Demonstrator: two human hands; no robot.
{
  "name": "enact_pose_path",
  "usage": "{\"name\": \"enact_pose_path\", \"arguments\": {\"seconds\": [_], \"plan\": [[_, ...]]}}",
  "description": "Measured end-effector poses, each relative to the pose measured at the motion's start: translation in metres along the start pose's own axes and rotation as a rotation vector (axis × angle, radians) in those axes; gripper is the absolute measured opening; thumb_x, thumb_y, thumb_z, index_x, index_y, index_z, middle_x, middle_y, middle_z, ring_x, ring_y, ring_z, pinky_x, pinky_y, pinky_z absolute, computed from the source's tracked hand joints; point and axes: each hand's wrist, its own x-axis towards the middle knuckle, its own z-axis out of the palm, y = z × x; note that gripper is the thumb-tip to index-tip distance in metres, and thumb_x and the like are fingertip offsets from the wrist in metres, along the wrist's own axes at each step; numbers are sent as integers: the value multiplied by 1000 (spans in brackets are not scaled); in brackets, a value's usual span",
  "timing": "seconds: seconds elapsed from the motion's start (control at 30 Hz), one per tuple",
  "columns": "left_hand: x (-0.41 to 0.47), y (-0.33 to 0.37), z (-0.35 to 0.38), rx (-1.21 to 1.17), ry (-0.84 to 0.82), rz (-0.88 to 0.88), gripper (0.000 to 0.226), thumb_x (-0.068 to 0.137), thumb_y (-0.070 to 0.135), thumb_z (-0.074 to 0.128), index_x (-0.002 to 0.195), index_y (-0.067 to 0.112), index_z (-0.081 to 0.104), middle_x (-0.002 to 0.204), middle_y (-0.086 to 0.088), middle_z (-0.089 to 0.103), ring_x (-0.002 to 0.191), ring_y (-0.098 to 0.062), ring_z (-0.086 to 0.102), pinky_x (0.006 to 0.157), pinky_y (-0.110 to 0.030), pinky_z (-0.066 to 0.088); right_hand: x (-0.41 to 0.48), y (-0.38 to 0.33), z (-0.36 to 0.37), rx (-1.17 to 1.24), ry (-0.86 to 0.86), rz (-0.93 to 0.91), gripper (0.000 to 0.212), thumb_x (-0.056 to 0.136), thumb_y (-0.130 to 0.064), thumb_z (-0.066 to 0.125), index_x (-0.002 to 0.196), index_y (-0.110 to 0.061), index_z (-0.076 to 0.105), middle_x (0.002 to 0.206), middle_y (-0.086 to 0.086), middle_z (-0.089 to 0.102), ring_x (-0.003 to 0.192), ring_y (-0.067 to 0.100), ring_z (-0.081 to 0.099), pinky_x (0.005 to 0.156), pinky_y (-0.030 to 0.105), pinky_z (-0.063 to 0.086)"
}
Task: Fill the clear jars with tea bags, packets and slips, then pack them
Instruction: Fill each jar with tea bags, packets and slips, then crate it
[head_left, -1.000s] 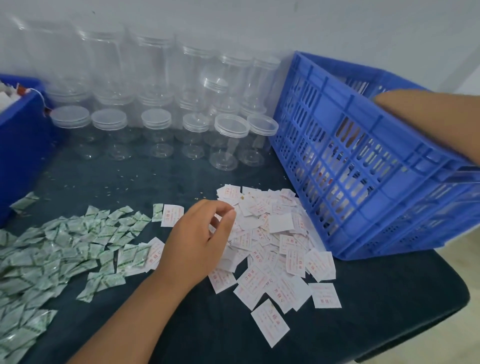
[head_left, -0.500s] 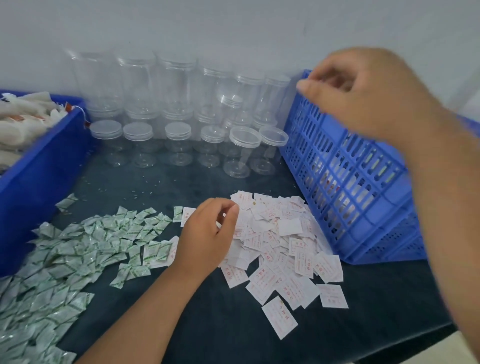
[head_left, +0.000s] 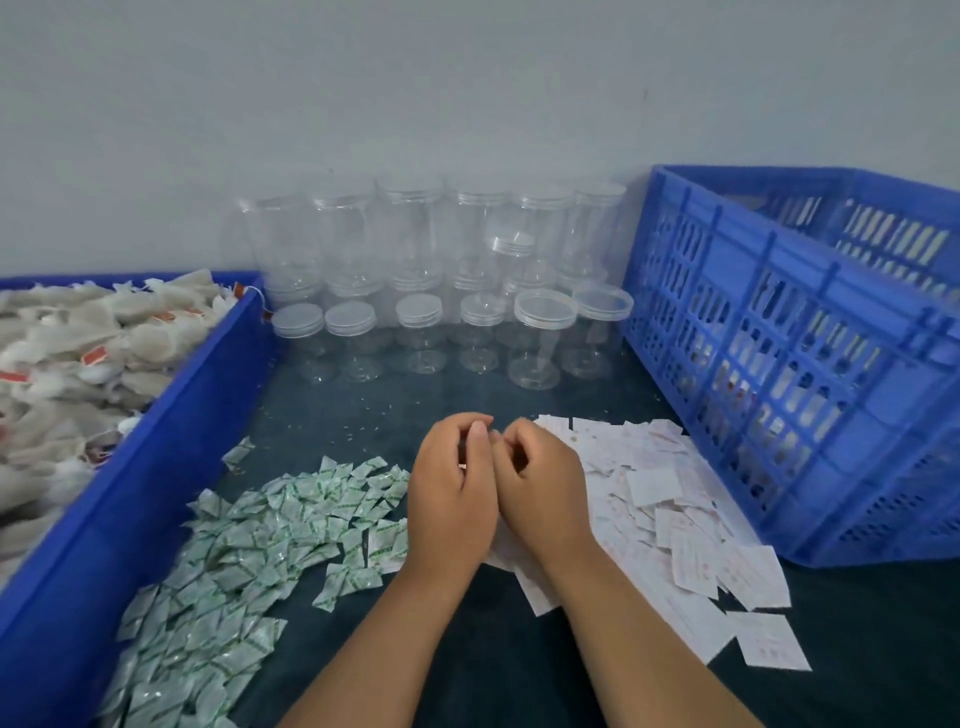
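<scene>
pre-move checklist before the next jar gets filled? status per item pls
1. Hands free: left hand and right hand meet over the edge of the slips, fingers curled. Whether they pinch a slip: cannot tell.
2. Slips supply: loose pile under and right of the hands: ok.
3. Packets supply: green packets spread left of the hands: ok.
4. Tea bag supply: blue bin on the left is heaped with tea bags: ok.
5. Open jar ready: front-row clear jars all carry lids: not ok.
6. Room in the blue crate on the right: interior mostly hidden: cannot tell.
</scene>
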Motion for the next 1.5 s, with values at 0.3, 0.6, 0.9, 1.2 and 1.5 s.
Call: {"name": "enact_pose_path", "arguments": {"seconds": [0.3, 0.6, 0.9, 1.2, 1.5], "plan": [[33, 25, -30, 46, 52, -60, 27, 91, 61, 58, 113, 46, 59, 115, 23, 61, 102, 6, 64, 76, -10, 48, 4, -7, -6, 15, 112, -192, 50, 106, -40, 48, 62, -18, 38, 55, -5, 40, 54, 19, 41, 50, 31, 32], [193, 61, 18, 662, -294, 87, 67, 97, 50, 64, 157, 43, 34, 154, -11, 39, 134, -34, 53, 111, -47, 45, 1, -11, -5, -28, 126, -341, 47, 105, -36, 50, 66, -33, 25, 57, -14, 26, 52, 10, 31, 49, 24, 26], [255, 41, 71, 821, -228, 75, 97, 86, 68, 70, 161, 33, 20, 148, -12, 44, 130, -38, 56, 100, -52, 50, 2, -4, 3, -50, 127, -437, 49, 104, -31, 59, 61, -19, 37, 55, -5, 33, 50, 17, 35, 46, 30, 29], [212, 69, 27, 428, -46, 51, 99, 80, 57, 80, 160, 22, 31, 153, -5, 46, 138, -24, 50, 112, -42, 44, 3, -12, 5, 0, 182, -442, 40, 102, -31, 59, 66, -19, 45, 60, -10, 41, 54, 14, 39, 47, 30, 33], [58, 69, -78, 340, -155, -35, 72, 57, 92, 71, 112, 55, 43, 112, 30, 58, 102, 6, 60, 77, -22, 50, -2, -20, 2, 230, -144, -102, 106, 73, -73, 84, 158, -48, 26, 154, -32, 35, 133, 2, 53, 100, 22, 51]]}}
